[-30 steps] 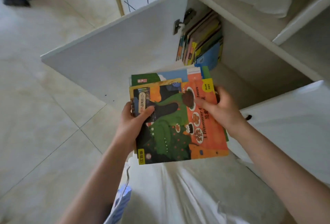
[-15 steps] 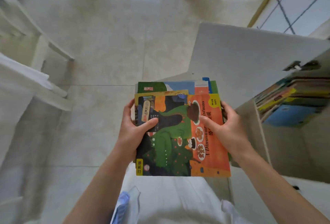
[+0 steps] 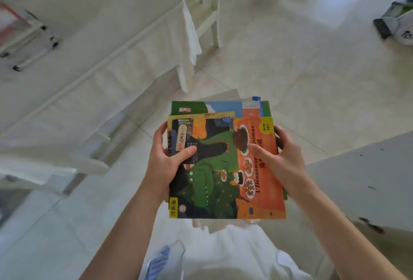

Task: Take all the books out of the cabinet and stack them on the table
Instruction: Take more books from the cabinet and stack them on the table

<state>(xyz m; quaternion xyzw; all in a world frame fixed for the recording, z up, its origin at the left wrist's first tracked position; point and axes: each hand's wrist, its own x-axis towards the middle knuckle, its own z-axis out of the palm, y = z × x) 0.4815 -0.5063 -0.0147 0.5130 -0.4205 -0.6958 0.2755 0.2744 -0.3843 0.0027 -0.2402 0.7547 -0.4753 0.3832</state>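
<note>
While both hands clamped a stack of books [image 3: 225, 168], the table [image 3: 93, 40] lay at ten o'clock.
The left hand [image 3: 165, 163] gripped its nine o'clock edge, the right hand [image 3: 283, 163] its three o'clock edge.

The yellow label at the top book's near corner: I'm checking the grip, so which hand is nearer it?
Left. The left hand grips the stack of books on the edge just above the yellow label; the right hand holds the opposite edge.

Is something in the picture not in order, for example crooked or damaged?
The books, held by the left hand and right hand, are not squared: lower ones stick out past the top cover's far edge. No damage is visible.
</note>
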